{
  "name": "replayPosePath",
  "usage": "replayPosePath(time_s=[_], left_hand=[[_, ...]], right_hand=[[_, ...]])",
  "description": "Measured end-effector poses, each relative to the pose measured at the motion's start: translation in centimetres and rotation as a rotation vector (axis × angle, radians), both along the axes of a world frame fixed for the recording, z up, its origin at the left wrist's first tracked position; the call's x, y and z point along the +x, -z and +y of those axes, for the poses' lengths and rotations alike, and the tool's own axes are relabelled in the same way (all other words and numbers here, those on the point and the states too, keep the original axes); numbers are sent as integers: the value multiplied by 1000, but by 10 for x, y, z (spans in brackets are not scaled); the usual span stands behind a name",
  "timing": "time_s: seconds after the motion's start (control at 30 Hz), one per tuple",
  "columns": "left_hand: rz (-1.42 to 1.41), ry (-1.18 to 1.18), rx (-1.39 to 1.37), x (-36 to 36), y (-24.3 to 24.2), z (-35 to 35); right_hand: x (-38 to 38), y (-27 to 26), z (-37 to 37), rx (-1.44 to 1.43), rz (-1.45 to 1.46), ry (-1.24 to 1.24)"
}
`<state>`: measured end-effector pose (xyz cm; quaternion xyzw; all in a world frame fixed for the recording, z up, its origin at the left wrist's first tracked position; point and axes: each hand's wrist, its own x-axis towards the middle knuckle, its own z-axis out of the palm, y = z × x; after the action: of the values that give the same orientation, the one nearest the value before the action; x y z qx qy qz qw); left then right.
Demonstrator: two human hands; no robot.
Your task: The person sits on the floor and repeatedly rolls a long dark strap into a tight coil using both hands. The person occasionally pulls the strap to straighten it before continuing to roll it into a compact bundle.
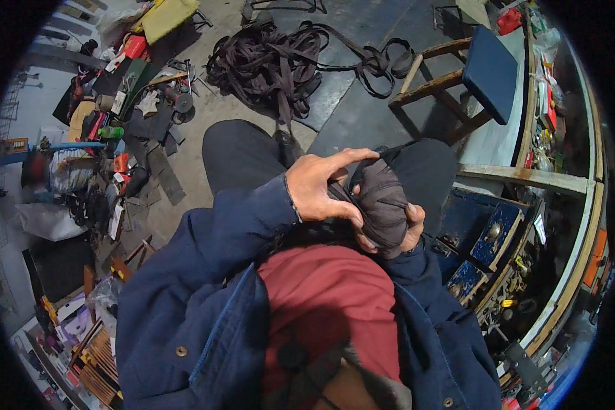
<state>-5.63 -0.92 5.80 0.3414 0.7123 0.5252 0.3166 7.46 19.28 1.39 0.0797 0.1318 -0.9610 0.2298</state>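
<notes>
A thick wound bundle of dark brown-grey fabric tape [382,207] is held above my lap, towards the right thigh. My right hand [414,228] grips it from its right and lower side, thumb pressed on the outside. On the other side, my left hand [318,184] curls around the tape, index finger stretched over the top and thumb along the near side. Some of its fingers are hidden behind the bundle. A large loose heap of the same kind of tape [266,66] lies on the floor beyond my knees, with a strand running down between my legs.
A wooden stool [430,95] with a blue seat stands tilted in view at the right. Beside me is a worn blue drawer unit [494,230], under a cluttered bench with a pale wooden edge [528,177]. Tools and scraps [154,107] cover the floor at left.
</notes>
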Motion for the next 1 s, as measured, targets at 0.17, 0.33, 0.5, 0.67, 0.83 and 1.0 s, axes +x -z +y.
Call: replayPosePath(time_s=[0.17, 0.33, 0.5, 0.67, 0.83, 1.0], left_hand=[[-70, 75, 179, -2, 12, 10], [-98, 77, 99, 2, 24, 1], [69, -200, -111, 12, 36, -1], [134, -198, -181, 16, 37, 4], [-288, -123, -54, 6, 24, -1], [-474, -124, 34, 4, 17, -7]], right_hand=[[5, 11, -2, -209, -19, -82], [3, 17, 1, -60, -30, -80], [-5, 14, 2, 1201, 205, 178], [0, 9, -3, 1430, 216, 137], [5, 6, 2, 930, 40, 148], [14, 6, -5, 402, -50, 117]])
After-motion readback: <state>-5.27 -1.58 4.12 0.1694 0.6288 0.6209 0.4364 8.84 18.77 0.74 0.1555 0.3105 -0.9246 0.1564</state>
